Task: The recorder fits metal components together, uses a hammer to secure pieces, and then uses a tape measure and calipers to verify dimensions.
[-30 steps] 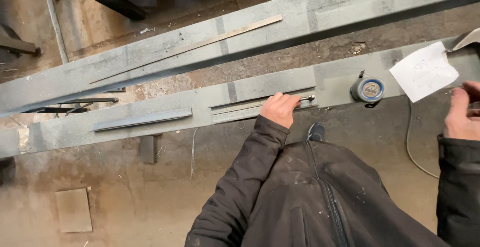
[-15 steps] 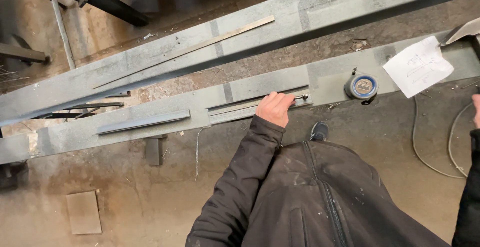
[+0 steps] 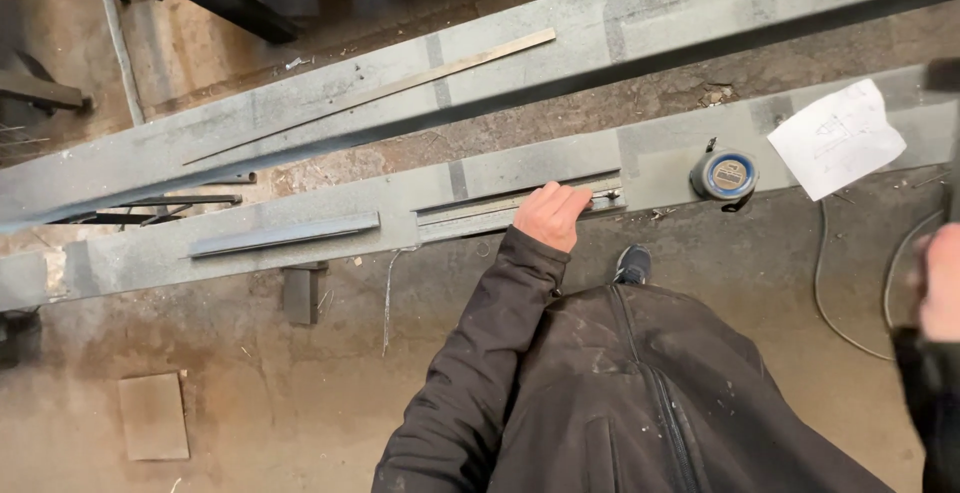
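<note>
Left hand pins a steel strip on the beam while the right hand swings blurred at the frame edge.

The left hand (image 3: 552, 215) is clenched over the end of a flat strip (image 3: 490, 207) lying along the near beam (image 3: 400, 223); the step in hand looks like holding the strip steady for measuring or marking. The right hand (image 3: 940, 283) is blurred low at the right edge, so I cannot tell if it grips anything. A tape measure (image 3: 724, 174) sits on the beam just right of the left hand, with a paper sheet (image 3: 838, 139) beyond it and a cable (image 3: 850, 298) on the floor below. The next move probably calls for the right hand to reach the tape without the strip shifting. Compared with half a second ago, the left hand has not moved off the strip, and the right hand has dropped lower and shows more fully.
</note>
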